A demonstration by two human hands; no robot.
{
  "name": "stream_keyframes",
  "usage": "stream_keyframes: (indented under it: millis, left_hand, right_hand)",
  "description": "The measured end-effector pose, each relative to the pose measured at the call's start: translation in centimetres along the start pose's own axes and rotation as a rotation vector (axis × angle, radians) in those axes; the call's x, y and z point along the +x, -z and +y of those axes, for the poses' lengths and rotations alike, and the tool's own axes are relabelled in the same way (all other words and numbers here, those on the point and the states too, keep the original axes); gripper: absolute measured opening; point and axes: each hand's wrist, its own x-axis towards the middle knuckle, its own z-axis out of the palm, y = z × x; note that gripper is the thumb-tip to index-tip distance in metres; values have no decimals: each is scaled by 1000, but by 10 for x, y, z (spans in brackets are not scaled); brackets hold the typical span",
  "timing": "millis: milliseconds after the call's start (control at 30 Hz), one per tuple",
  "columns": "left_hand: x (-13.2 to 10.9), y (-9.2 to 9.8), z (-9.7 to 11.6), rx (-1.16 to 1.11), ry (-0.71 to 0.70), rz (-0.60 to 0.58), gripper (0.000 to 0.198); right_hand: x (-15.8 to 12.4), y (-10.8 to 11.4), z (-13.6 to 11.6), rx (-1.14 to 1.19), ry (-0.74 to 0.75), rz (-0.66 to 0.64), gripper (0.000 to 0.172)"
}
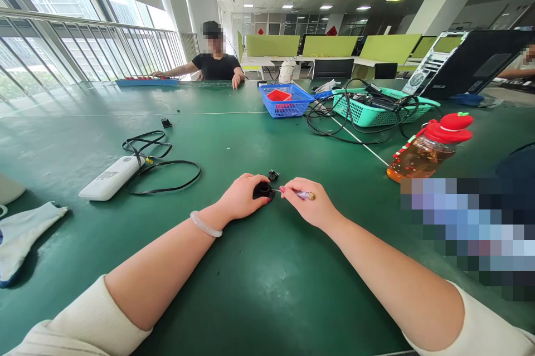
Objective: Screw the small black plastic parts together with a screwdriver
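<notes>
Near the middle of the green table, my left hand (239, 198) is closed on a small black rounded part (262, 191), thumb and fingers on either side of it. My right hand (312, 203) pinches a small screwdriver (304, 195) with a pale see-through handle and a gold-coloured end. Its thin shaft points left, and the tip meets the black part's right side; whether it sits on a screw is too small to tell. Just beyond the part lies a little black component (273, 175) with fine detail. My fingers cover some of the black part.
A white power bank (112, 179) with a looped black cable lies left. Beyond are a blue basket (288, 108) and a green basket (363, 116) of tangled cables. A red-lidded bottle (422, 152) stands right. Across the table sits a person (217, 66) beside a blue tray (147, 82).
</notes>
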Motion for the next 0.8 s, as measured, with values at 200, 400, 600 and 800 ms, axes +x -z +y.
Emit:
stream_keyframes:
  millis: [200, 400, 600, 800]
  left_hand:
    - [-1, 0, 0, 19, -20, -8, 42]
    - [1, 2, 1, 5, 1, -28, 44]
    - [3, 0, -1, 1, 13, -23, 49]
    - [4, 0, -2, 7, 40, 1, 51]
  right_hand:
    - [-2, 5, -8, 35, -19, 144, 42]
    - [0, 6, -10, 117, -152, 129, 48]
    - [-3, 6, -13, -108, 75, 48, 41]
    - [-6, 11, -14, -238, 241, -176, 35]
